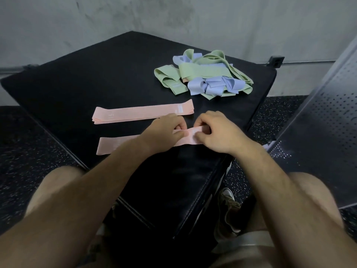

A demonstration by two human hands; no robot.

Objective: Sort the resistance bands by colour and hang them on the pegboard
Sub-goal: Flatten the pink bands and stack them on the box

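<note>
I see a black box on a speckled floor, a grey wall behind it, and a shoe below.

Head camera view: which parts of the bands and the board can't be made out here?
All in the head view:
- Near pink band: middle hidden under left hand and right hand.
- Green and blue pile: tangled, count unclear.
- Far pink band: label too blurred to read.
- Perforated board: cut off by right edge.

The pink bands are looking like soft matt cloth; the black box is showing a matt, faintly grained skin; the perforated panel is gleaming dully like metal.
</note>
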